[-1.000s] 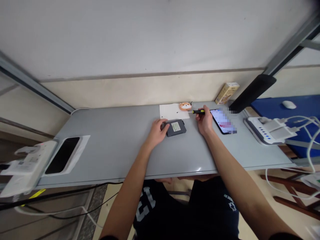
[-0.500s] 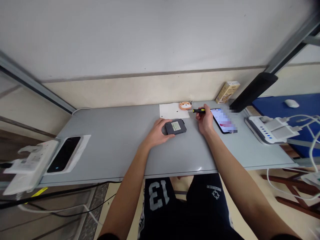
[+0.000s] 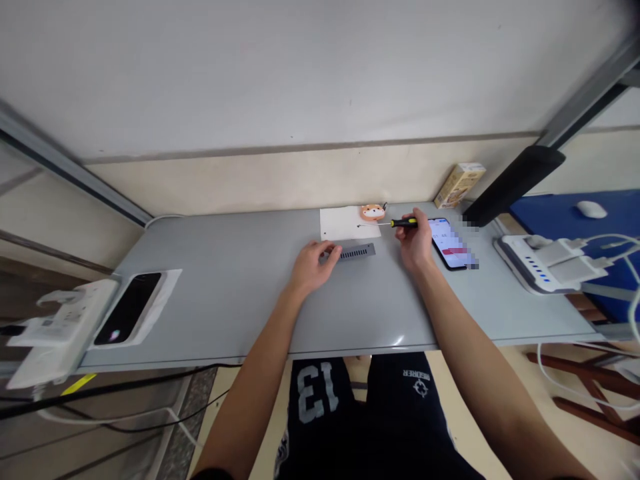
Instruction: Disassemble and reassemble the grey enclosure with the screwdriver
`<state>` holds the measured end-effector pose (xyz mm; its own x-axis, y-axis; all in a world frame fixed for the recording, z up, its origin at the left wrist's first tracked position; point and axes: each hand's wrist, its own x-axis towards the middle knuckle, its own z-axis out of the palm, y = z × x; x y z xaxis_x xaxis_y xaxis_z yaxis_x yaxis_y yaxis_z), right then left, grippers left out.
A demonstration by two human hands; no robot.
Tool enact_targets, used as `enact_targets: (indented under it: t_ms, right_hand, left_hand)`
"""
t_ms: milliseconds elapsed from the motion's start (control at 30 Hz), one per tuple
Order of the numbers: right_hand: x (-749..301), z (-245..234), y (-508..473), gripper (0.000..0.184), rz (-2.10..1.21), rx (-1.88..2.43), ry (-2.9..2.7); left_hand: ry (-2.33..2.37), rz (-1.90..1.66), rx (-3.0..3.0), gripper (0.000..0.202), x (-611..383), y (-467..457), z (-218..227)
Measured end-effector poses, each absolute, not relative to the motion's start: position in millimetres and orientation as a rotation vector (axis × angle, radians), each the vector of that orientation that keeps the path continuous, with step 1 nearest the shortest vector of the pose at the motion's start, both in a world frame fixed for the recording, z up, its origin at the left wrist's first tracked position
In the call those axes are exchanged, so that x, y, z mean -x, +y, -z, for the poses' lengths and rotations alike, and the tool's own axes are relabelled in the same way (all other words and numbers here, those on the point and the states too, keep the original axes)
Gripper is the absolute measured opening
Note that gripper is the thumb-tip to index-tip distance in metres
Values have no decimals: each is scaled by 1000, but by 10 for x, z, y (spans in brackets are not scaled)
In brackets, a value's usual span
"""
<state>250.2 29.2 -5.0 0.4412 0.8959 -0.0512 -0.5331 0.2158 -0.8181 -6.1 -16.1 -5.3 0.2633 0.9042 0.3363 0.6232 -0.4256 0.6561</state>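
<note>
My left hand (image 3: 311,262) grips the left end of a small dark grey box (image 3: 354,252) that stands on its edge on the grey desk (image 3: 240,293), its vented side facing me. My right hand (image 3: 416,240) is closed round a screwdriver (image 3: 387,223) with a black and yellow handle, its thin shaft pointing left over a white sheet of paper (image 3: 343,222). The screwdriver tip hovers just above and behind the box.
A lit phone (image 3: 451,243) lies right of my right hand. An orange animal-shaped item (image 3: 373,212) and a small carton (image 3: 459,185) sit at the desk's back. A charging hub (image 3: 543,263) with cables is at the right; another dark phone (image 3: 127,308) rests at the left.
My left hand has tipped the grey box from lying flat with its label up onto its edge. My right hand with the screwdriver has stayed nearly in place.
</note>
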Motion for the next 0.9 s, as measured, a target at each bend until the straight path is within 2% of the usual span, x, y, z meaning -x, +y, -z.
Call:
enact_targets:
  t_ms: [200,500,700,900]
  right_hand:
    - [-2479,-7,254,32,-1060,863,-514]
    - [-2424,-10,223,31,-1097,876,-553]
    - [-2374,-32,204,33,-1137,880,-602]
    - [-2256,-13,184,40,-1179,920,-722]
  left_hand:
    - [1519,-1025,-2041,52,-4,-128,111]
    - [1536,-1021,-1848,59,-53,-47,160]
    - [1430,-1217,-1830,51,-50,-80,169]
    - [1373,-1380,-1904,22,-19,-138,102]
